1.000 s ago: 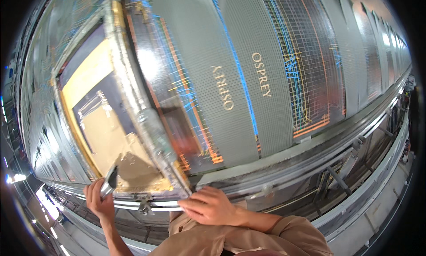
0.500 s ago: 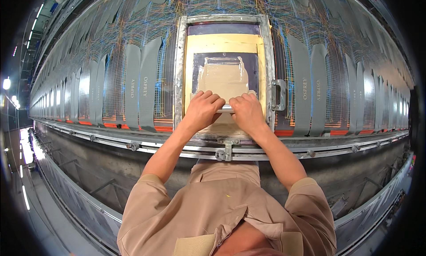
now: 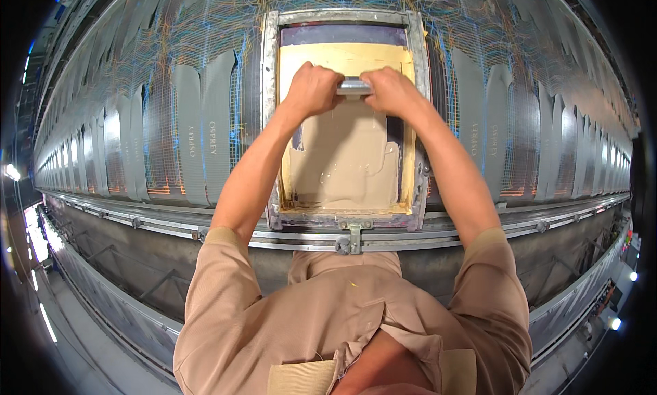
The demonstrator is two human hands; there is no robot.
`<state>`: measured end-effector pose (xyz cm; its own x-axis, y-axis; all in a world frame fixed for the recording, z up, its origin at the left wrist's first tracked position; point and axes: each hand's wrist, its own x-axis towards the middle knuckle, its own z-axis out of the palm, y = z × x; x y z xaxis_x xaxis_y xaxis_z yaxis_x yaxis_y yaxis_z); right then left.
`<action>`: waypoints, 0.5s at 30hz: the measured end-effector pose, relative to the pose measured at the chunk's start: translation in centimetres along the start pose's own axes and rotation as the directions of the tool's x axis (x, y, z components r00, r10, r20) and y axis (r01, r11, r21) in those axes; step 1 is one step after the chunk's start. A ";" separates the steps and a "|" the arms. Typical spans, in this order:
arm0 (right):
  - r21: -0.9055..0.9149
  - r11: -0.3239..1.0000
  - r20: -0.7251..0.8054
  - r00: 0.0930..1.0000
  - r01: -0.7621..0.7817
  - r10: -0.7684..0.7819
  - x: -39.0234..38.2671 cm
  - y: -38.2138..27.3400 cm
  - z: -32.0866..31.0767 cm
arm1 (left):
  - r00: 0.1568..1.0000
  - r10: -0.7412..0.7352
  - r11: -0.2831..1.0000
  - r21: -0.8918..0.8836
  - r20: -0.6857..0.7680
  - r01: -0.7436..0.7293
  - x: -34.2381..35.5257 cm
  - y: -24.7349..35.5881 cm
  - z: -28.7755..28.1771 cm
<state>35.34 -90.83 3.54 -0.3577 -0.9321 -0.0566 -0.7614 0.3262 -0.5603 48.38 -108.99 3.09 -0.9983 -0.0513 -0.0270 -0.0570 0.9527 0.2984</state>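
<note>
A squeegee [image 3: 354, 87] with a metal holder lies across the far part of a printing screen. My left hand [image 3: 315, 90] is wrapped round its left end, and my right hand [image 3: 389, 91] grips the right end; only the middle of the holder shows between them. On the near side of it, thick beige ink [image 3: 342, 155] covers most of the dark mesh, with uneven edges at left and right. Yellow tape [image 3: 342, 51] borders the mesh inside the screen's metal frame [image 3: 271, 66]. The squeegee's lower edge is hidden.
Grey fabric pieces with light lettering, such as one on the left [image 3: 213, 121] and one on the right [image 3: 468, 114], lie in rows on the long table. A metal rail [image 3: 301, 240] with a bracket [image 3: 354, 237] runs along its near edge, close to my body.
Both hands have moved away from my body with the squeegee, from the near half of the screen to its far part. Ink now shows over the near area.
</note>
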 end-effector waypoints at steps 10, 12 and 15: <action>0.048 0.987 0.142 0.980 -0.150 0.142 1.6 1.0 0.5 | 0.996 -0.052 0.997 -0.066 -0.077 0.047 0.2 -0.7 2.0; 0.038 0.997 0.059 0.996 -0.064 0.062 0.2 0.5 1.4 | 0.992 -0.021 0.996 -0.088 -0.123 0.010 -1.2 0.0 2.5; 0.006 1.000 0.038 0.999 0.009 -0.009 -4.4 -1.7 3.4 | 0.991 0.003 0.994 -0.105 -0.137 -0.017 -6.1 3.1 3.3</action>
<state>40.04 -87.80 1.89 -0.3299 -0.9403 -0.0832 -0.7613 0.3171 -0.5656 54.32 -104.72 1.06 -0.9905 -0.0890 0.1046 -0.0404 0.9168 0.3972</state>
